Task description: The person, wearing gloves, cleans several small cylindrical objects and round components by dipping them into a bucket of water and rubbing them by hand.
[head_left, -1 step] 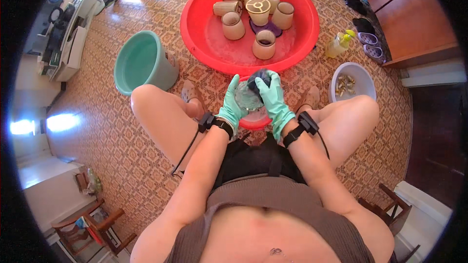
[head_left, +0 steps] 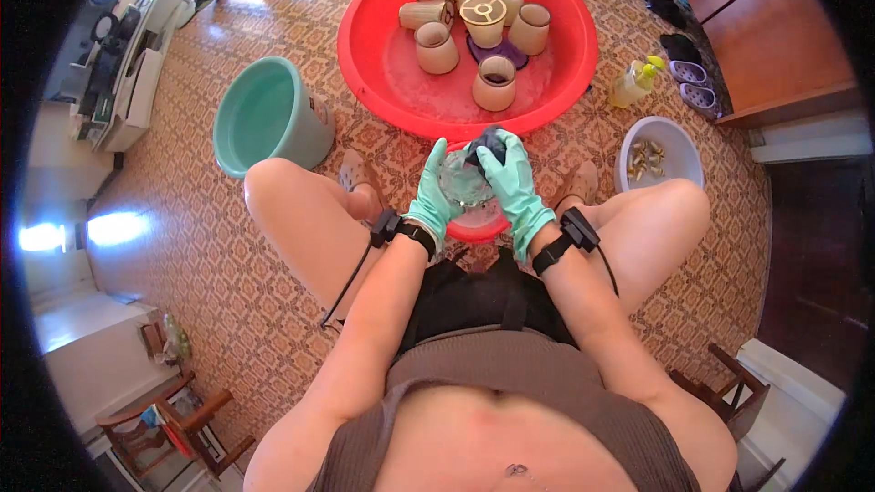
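The left hand [head_left: 436, 188], partly curled, holds a clear glass vessel [head_left: 463, 182] over the small red basin [head_left: 477, 233], within its far edge; the right hand [head_left: 512, 175], fingers folded, grips a dark cloth [head_left: 488, 145] against it. The cloth has shifted slightly farther out, baring more glass; wiping is probably mid-stroke.

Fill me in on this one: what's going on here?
A person in mint-green gloves is handling glassware over a small red basin. The left grip holds a clear glass bowl-shaped piece; the right grip holds a dark wad of cloth or scrubber at its upper right edge. Just beyond, beige lampshades sit in a large red tub, with a teal bucket to the left and a yellow-topped bottle to the right.
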A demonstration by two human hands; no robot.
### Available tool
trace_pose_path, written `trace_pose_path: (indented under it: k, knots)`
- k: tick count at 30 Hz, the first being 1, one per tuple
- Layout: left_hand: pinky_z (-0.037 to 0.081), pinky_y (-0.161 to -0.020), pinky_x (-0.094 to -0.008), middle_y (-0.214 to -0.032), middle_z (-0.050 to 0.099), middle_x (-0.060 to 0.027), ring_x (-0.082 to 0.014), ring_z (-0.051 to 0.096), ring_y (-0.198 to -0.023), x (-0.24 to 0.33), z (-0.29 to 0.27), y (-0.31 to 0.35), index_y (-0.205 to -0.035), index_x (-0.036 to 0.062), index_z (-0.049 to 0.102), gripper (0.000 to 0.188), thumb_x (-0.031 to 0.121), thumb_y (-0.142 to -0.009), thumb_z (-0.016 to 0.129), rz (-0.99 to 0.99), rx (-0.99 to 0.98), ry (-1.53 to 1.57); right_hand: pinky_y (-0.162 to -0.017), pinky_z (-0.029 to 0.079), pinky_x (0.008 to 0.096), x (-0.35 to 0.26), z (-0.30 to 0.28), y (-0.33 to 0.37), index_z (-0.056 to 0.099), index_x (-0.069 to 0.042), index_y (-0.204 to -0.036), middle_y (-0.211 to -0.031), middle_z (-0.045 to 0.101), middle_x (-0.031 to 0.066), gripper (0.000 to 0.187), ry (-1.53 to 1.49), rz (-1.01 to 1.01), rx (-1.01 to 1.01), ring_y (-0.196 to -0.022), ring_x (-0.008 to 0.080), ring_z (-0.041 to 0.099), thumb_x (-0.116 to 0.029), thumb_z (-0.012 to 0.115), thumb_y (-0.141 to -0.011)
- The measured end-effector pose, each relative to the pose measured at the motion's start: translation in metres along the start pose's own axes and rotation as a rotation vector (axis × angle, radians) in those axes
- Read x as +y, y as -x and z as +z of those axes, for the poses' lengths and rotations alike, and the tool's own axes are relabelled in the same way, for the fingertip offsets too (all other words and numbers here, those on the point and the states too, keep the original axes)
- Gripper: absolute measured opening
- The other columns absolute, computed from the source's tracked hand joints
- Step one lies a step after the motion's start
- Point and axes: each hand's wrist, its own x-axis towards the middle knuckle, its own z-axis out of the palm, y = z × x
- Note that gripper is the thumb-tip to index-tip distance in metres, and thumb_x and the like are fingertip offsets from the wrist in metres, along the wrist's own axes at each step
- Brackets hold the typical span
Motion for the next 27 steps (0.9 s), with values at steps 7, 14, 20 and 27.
trace_pose_path:
  k: [7, 14, 20, 27]
  knots:
    - [0.041, -0.096, -0.0585, -0.126, 0.053, -0.0253, -0.0439, 0.052, -0.114, 0.008, -0.010, 0.000, -0.128, 0.0093, 0.051, 0.060, 0.054, -0.089, 0.049, -0.007, -0.127, -0.063, -0.090, 0.045, 0.0378, -0.006, 0.021, 0.042, 0.059, -0.003, -0.110, -0.105, 0.059, 0.0171, 0.034, 0.131, -0.287, -0.413, -0.099, 0.0306, 0.059, -0.008, 0.060, -0.077]
    - [0.046, -0.095, -0.0439, -0.117, 0.061, -0.0174, -0.0323, 0.058, -0.108, 0.005, -0.017, -0.008, -0.124, 0.0077, 0.056, 0.041, 0.025, -0.086, 0.057, 0.111, -0.045, -0.182, -0.075, 0.048, 0.0442, 0.014, 0.036, 0.022, 0.059, -0.001, -0.095, -0.095, 0.062, 0.0195, 0.018, 0.552, -0.323, -0.278, -0.086, 0.0381, 0.061, -0.004, 0.049, -0.079]
    - [0.045, -0.096, -0.0404, -0.126, 0.056, -0.0148, -0.0271, 0.059, -0.106, -0.023, -0.007, -0.026, -0.137, 0.0072, 0.043, 0.059, 0.015, -0.080, 0.057, 0.159, 0.022, -0.554, -0.063, 0.048, 0.0318, 0.069, 0.021, 0.014, 0.059, -0.007, -0.094, -0.081, 0.063, 0.0049, 0.015, -0.451, 0.451, -0.493, -0.074, 0.0192, 0.061, -0.014, 0.049, -0.086]
    - [0.042, -0.096, -0.0557, -0.123, 0.054, -0.0195, -0.0408, 0.053, -0.110, 0.042, -0.007, -0.010, -0.124, 0.0084, 0.052, 0.049, 0.018, -0.076, 0.058, 0.328, 0.061, -0.067, -0.042, 0.037, 0.0244, 0.007, 0.012, -0.002, 0.060, -0.014, -0.089, -0.070, 0.059, -0.0001, 0.026, -0.894, 0.817, -0.575, -0.050, 0.0120, 0.050, -0.032, 0.042, -0.094]
